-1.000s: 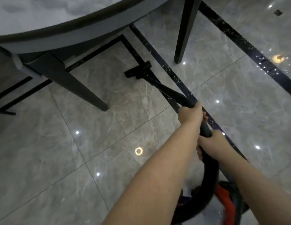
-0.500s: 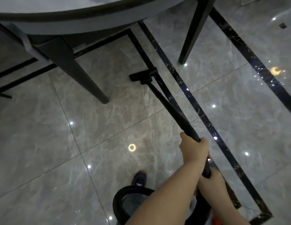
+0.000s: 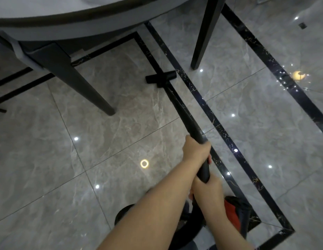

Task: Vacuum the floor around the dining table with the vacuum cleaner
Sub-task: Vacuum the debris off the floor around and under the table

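Grey marble-look tiles make up the glossy floor (image 3: 121,127), crossed by black inlay strips (image 3: 220,130) flecked with gold and dotted with reflected ceiling lights. A black vacuum wand (image 3: 184,116) runs diagonally from the hands up toward the dining table (image 3: 70,20), whose pale rounded edge spans the top of the view. The black floor nozzle (image 3: 160,77) lies flat on the tiles at the wand's far end, between the table's two dark tapered legs, the near left leg (image 3: 81,83) and the far right leg (image 3: 204,37), and it sits right against one of the inlay strips, just out from under the table's edge. The left hand (image 3: 196,150) grips the wand higher along its length, fingers wrapped fully round the tube. The right hand (image 3: 209,193) grips the lower end of the tube just behind it, fingers likewise curled round it, the two hands nearly touching. Beneath the forearms, at the bottom edge of the view, a black corrugated hose (image 3: 124,213) loops across the floor, and beside it sits the vacuum cleaner body (image 3: 233,212), red and black, partly hidden by the right arm.
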### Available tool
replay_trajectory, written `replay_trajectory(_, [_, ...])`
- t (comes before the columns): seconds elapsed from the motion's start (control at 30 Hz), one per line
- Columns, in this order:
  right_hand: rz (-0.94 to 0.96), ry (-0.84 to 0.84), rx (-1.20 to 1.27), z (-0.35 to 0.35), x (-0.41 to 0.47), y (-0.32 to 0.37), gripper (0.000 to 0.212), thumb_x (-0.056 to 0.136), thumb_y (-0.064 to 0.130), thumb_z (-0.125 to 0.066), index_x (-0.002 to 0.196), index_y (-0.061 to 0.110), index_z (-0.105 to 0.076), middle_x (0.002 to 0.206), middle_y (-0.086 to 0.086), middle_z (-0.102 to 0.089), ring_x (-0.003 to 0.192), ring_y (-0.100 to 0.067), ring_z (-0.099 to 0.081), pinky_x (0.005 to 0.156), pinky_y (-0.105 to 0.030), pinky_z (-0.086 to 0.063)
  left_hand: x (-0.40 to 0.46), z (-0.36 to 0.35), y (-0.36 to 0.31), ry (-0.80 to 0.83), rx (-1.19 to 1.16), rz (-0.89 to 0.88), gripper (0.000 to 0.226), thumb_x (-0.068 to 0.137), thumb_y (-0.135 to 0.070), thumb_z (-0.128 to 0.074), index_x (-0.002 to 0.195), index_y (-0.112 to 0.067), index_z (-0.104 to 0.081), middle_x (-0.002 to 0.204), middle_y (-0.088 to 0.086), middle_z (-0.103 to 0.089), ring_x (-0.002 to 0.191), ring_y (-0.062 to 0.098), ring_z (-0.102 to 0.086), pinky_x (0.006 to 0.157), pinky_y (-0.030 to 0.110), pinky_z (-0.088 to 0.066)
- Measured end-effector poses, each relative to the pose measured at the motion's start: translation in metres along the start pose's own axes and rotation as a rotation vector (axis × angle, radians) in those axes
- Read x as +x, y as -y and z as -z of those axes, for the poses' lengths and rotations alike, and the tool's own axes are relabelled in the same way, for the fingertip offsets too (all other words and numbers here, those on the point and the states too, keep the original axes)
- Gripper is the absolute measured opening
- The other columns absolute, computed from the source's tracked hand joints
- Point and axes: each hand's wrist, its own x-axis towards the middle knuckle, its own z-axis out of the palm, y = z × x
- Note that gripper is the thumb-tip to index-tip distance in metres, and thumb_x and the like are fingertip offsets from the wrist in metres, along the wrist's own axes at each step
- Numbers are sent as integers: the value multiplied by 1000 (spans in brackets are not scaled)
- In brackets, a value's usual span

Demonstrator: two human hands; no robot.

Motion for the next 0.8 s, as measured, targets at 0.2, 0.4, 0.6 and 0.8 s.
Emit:
replay_trajectory(0.2, [14,-44,15,14,2,4,21,88,18,-65,70,6,-62,57,-9,-66,41,-9,-62,47,-27,-52,3,-15,-5,78,34,1,43,90,-11,-54,130,-13,-38,69,11,-61,40,12,-55,36,16,-46])
replay_trajectory(0.4, [30,21,40,22,8,25,21,91,9,-62,72,3,-59,56,-11,-59,32,-4,-53,35,-18,-42,16,-18,-22,49,73,2,53,91,-16,-55,140,-13,-35,61,7,-61,40,11,-57,43,21,-48])
replay_trajectory(0.6, [-74,32,-282,52,-28,-21,24,90,14,-66,68,9,-59,59,-5,-63,44,-11,-59,42,-18,-46,-45,-35,31,58,-91,83,37,94,-17,-58,127,-12,-43,67,6,-56,37,6,-52,41,18,-48])
replay_trajectory(0.8, [-11,76,-392,76,-63,-7,24,92,13,-63,70,7,-60,58,-5,-63,56,-20,-61,57,-29,-50,-80,-35,24,33,-174,107,38,90,-22,-59,124,-14,-46,74,9,-62,55,13,-62,52,21,-55])
